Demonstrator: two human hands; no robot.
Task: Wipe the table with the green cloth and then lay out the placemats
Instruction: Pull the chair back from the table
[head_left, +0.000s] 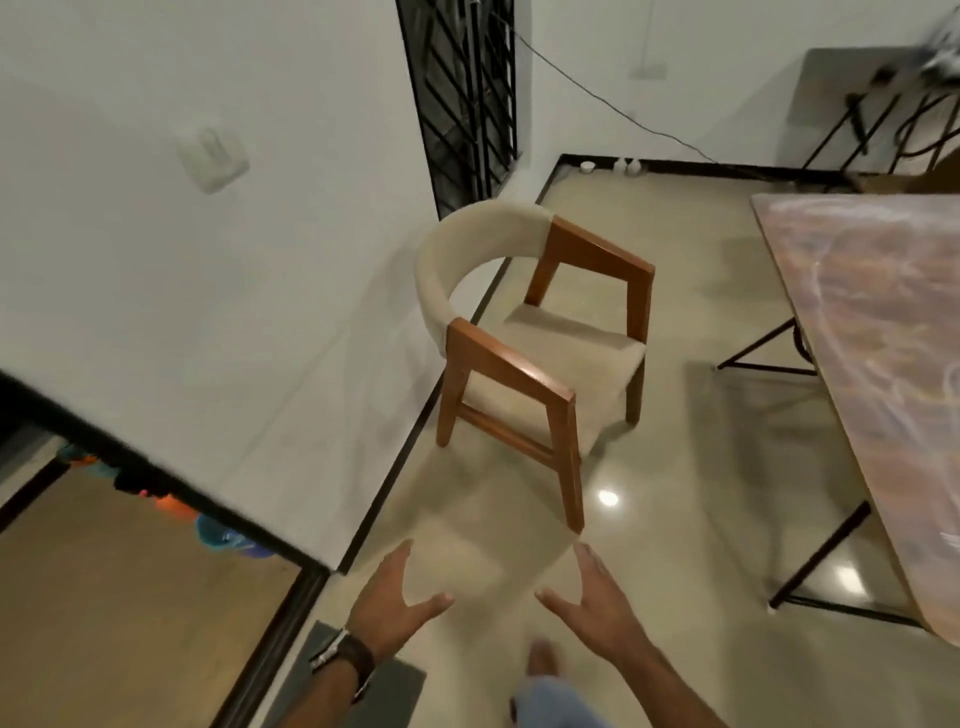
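Seen from the head camera, the chair (524, 338), wood-framed with a cream seat and curved back, stands on the glossy floor (675, 467) by the white wall (208, 286). The worktop (883, 338), marbled brown, lies right of the chair, well apart. Below the chair, the left hand (392, 597), watch (343, 662) at its wrist, and the right hand (597, 603) reach forward; each grip is spread and holds nothing. No green cloth or placemats show.

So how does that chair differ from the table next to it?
The chair has brown wooden legs and arms; the table stands on thin black legs. The chair's seat and curved back are cream fabric; the table's top is a hard, marbled pinkish-brown slab. The chair is lower. Both stand on the glossy floor.
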